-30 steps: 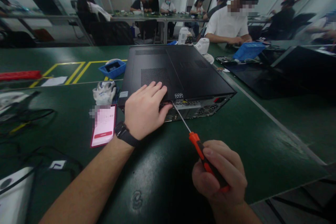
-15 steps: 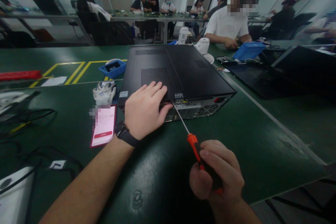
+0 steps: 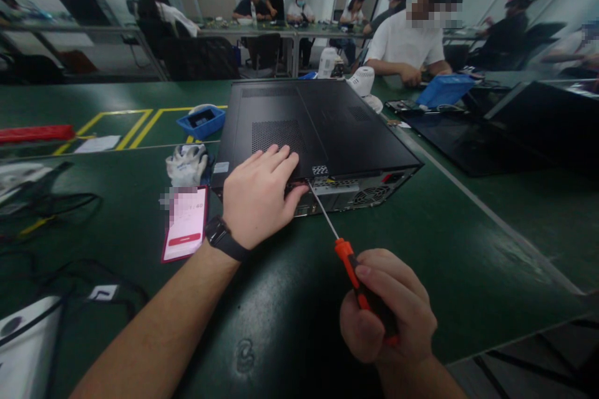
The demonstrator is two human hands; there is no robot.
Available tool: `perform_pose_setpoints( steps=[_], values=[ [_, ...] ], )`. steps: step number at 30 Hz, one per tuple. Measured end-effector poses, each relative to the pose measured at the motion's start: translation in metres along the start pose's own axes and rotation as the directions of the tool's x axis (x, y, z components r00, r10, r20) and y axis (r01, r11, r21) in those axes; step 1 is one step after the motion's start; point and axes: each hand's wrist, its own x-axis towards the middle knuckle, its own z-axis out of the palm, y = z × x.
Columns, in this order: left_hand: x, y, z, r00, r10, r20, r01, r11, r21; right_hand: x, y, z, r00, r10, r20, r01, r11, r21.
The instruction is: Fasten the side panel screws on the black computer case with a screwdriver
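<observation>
A black desktop computer case [image 3: 276,103] lies flat on the green table, its rear panel [image 3: 337,193] with a fan grille facing me. My left hand [image 3: 262,193] rests on the case's top by the rear edge, fingers stretched out and flat, the thumb hanging at the rear panel. In my right hand [image 3: 393,305] is a screwdriver [image 3: 349,262] with an orange and black handle, fingers wrapped round it. Its shaft slants up to the rear edge, and the tip meets the panel close to my left thumb. Whatever lies under the tip is too small to make out.
Left of the case lie a phone [image 3: 185,230], pale gloves [image 3: 188,165] and a blue tray [image 3: 203,123]. Cables [image 3: 107,262] run along the left side. At right are a dark flat panel [image 3: 463,140] and a blue bin [image 3: 444,90], near a person in white [image 3: 405,43].
The screwdriver's handle looks slightly turned in my right hand, with the tip still at the same spot. My left hand has stayed in place on the case.
</observation>
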Motion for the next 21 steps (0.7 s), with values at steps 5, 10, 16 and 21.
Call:
perform_pose_setpoints(
  steps=[5, 10, 16, 21],
  values=[
    [-0.0003, 0.0001, -0.0001, 1.0, 0.005, -0.003, -0.005, 1.0, 0.011, 0.0035, -0.0038, -0.0019, 0.999, 0.04, 0.029, -0.04, 0.999, 0.007],
    [0.0, 0.0003, -0.0001, 1.0, 0.003, 0.001, -0.003, 1.0, 0.001, 0.0049, -0.0009, 0.0037, 0.997, 0.005, -0.072, -0.008, 0.999, -0.038],
    [0.0001, 0.0002, -0.0005, 1.0, -0.001, 0.003, 0.001, 1.0, -0.021, 0.0016, 0.0045, 0.0002, 0.996, 0.011, -0.086, -0.018, 0.996, -0.082],
    [0.0001, 0.0001, -0.0007, 1.0, 0.008, -0.003, -0.008, 1.0, 0.0, 0.0035, 0.001, -0.0014, 0.999, 0.025, 0.022, -0.024, 0.999, -0.035]
  ],
)
